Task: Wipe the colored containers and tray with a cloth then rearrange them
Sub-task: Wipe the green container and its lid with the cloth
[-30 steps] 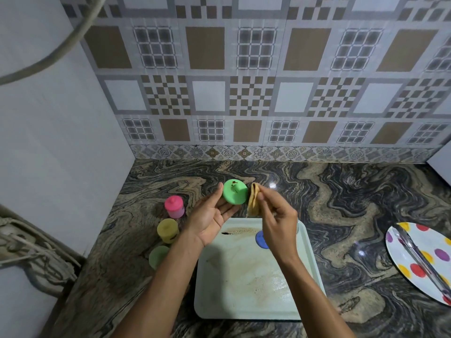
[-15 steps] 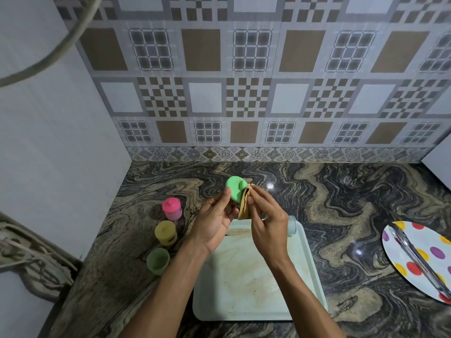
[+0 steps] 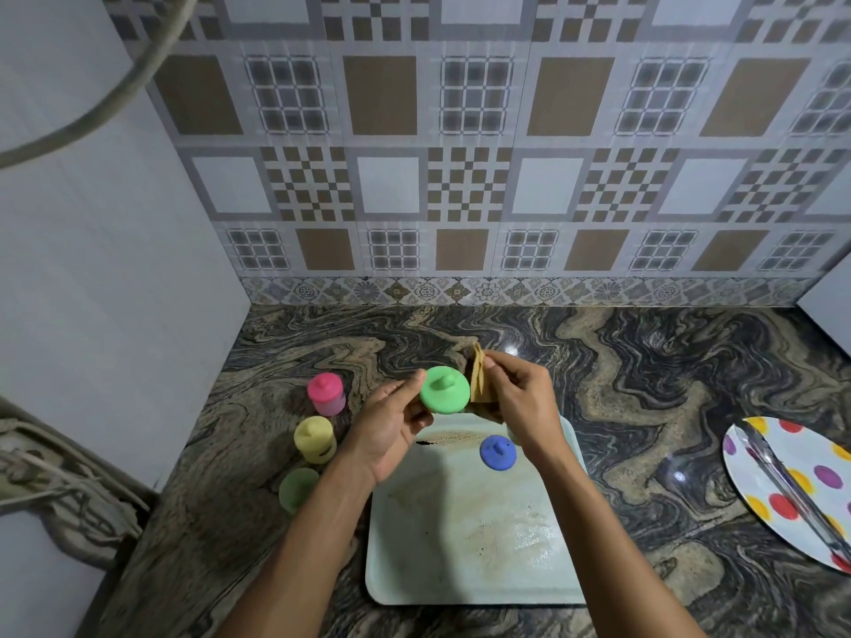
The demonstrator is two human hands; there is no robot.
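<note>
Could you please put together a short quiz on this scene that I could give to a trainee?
1. True or false: the left hand holds the green lid.
2. What does the right hand pinch? A sponge; B cloth; C brush.
3. Fill in: the blue lid sits over the ____.
Key: 1 true; 2 B; 3 tray.
</note>
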